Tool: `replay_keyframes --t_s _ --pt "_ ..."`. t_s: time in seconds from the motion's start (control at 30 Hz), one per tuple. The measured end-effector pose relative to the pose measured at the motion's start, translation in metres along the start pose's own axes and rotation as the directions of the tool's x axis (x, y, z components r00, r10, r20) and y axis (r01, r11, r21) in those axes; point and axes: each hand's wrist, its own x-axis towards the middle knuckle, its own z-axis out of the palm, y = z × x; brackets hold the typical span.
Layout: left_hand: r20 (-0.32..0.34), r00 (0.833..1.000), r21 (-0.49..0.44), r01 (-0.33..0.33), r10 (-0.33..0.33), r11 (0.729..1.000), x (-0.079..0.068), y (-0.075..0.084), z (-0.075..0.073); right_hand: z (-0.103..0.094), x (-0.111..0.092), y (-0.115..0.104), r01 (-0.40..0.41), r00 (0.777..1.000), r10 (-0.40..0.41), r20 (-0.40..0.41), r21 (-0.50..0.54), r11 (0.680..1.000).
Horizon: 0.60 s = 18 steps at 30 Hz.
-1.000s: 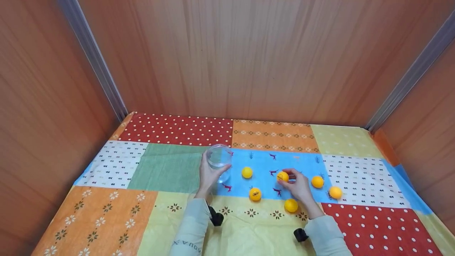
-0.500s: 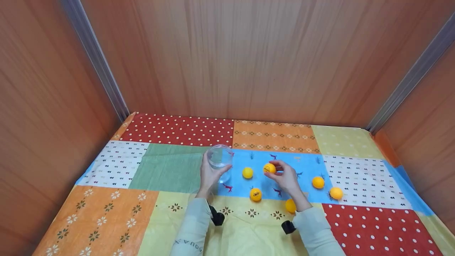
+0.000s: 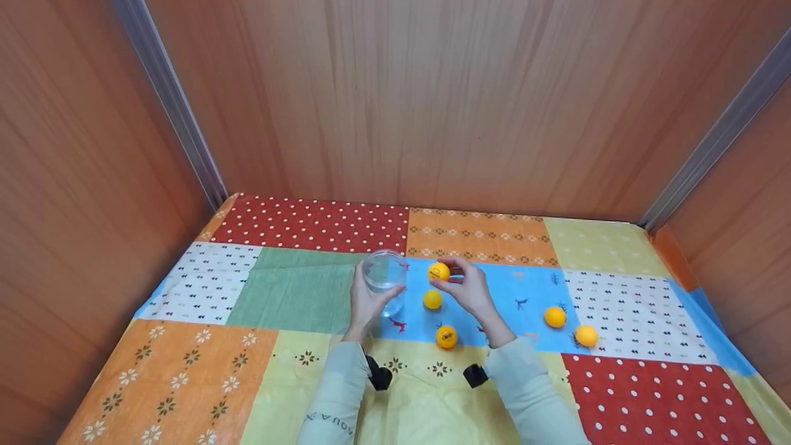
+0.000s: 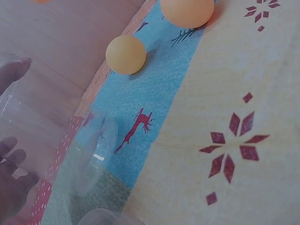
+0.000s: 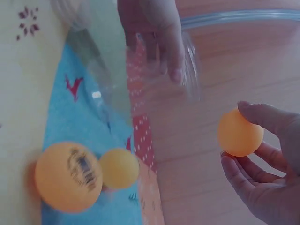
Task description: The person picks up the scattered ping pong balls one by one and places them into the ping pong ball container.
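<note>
My left hand grips a clear, see-through jar around its side. The jar is upright with its round mouth up, and no ball shows inside. Between thumb and fingertips, my right hand pinches an orange ping-pong ball, raised to the right of the jar's mouth. The right wrist view shows the pinched ball apart from the jar. Below that hand, a yellower ball and a printed orange ball lie on the cloth.
Two more orange balls, one on blue and one by the white patch, lie to the right. A clear round piece is partly visible near my left wrist. Patchwork cloth covers the table; wood-look panels enclose it.
My right hand has carried the pinched ball leftward and away from me, to beside the jar's mouth. The right arm now covers the near ball. My left hand and the jar have stayed put.
</note>
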Motion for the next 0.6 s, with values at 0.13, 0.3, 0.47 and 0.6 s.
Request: replay_keyframes --t_s 0.13,0.3,0.47,0.6 --pt "0.004 1.0 -0.003 0.014 -0.014 1.0 0.0 0.001 0.0 0.01 0.006 -0.01 0.021 1.0 -0.02 0.019 -0.002 1.0" --pt "0.001 1.0 0.015 0.019 -0.019 1.0 0.0 0.001 0.0 0.024 0.012 -0.02 0.055 0.998 -0.056 0.041 0.017 0.998" --pt "-0.005 1.0 0.051 0.001 -0.001 0.999 0.001 0.001 0.0 0.036 0.017 -0.026 0.066 0.996 -0.068 0.052 0.044 0.997" --pt "-0.008 1.0 0.061 -0.008 0.008 0.998 0.002 0.001 0.0 0.045 0.021 -0.03 0.054 0.997 -0.057 0.052 0.051 0.997"
